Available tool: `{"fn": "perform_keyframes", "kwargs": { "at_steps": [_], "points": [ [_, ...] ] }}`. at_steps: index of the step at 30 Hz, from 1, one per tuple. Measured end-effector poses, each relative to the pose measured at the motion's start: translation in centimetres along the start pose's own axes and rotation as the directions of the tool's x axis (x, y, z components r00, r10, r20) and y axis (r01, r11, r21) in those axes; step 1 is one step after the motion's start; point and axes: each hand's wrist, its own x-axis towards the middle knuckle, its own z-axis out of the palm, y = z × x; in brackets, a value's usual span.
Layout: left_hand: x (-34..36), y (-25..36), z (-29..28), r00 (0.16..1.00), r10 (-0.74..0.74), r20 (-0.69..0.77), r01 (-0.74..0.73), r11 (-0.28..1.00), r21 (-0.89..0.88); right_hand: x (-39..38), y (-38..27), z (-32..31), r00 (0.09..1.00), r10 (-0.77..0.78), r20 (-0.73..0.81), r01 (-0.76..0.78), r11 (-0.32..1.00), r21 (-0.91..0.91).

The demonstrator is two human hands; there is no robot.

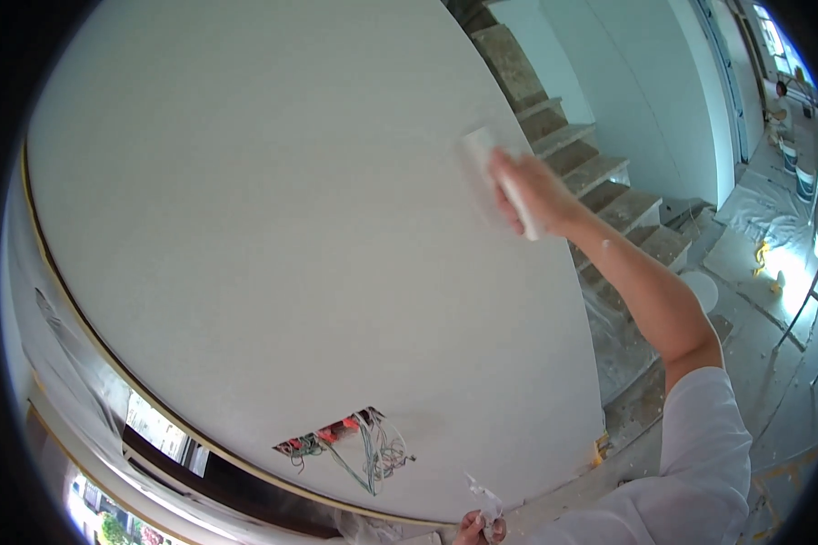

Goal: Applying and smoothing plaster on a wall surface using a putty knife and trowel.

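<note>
A broad, pale wall (291,209) fills most of the head view. My right arm reaches up to its right side, and my right hand (536,191) is closed around a long white sanding block (482,150) held at the wall surface. Hand and block are both smeared by motion. Low in the view, close to the wall's lower edge, my left hand (478,529) is closed on a small, pale, see-through object (484,498) whose kind I cannot make out. Left of that hand, loose wires (373,459) hang from a cut opening (327,434) with red boxes inside.
Dusty stairs (604,173) rise beyond the wall's right edge. Farther right are a round white object (700,291), plastic sheeting (763,213), buckets (804,184), metal rails (804,309) and a distant person (780,109). Plastic-draped window framing (82,363) lies at lower left.
</note>
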Motion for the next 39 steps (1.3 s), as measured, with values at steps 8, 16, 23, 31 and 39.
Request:
{"fn": "perform_keyframes", "kwargs": {
  "at_steps": [8,16,23,31,39],
  "points": [
    [1.8,2.0,3.0,0.995,-0.1,0.028,0.09,0.962,0.26,8.9,-11.7,2.3,0.992,-0.126,0.027,0.129,0.985,-0.116],
    [0.5,-0.3,0.4,0.915,-0.134,-0.381,0.183,0.979,0.094,10.4,-13.0,-4.4,0.994,-0.042,-0.096,0.046,0.998,0.036],
    [2.9,-2.9,-8.4,0.888,-0.163,-0.431,0.028,0.953,-0.302,18.0,-18.8,-3.4,0.971,-0.237,0.036,0.234,0.969,0.076],
    [7.1,-0.7,-7.1,0.931,-0.003,-0.366,-0.032,0.995,-0.09,19.6,-23.2,-0.7,0.983,-0.181,-0.014,0.182,0.978,0.106],
    [5.1,-1.5,-5.9,0.923,0.102,-0.371,-0.109,0.994,0.002,22.9,-24.2,1.9,0.968,-0.252,-0.013,0.251,0.967,-0.044]
  ]
}}
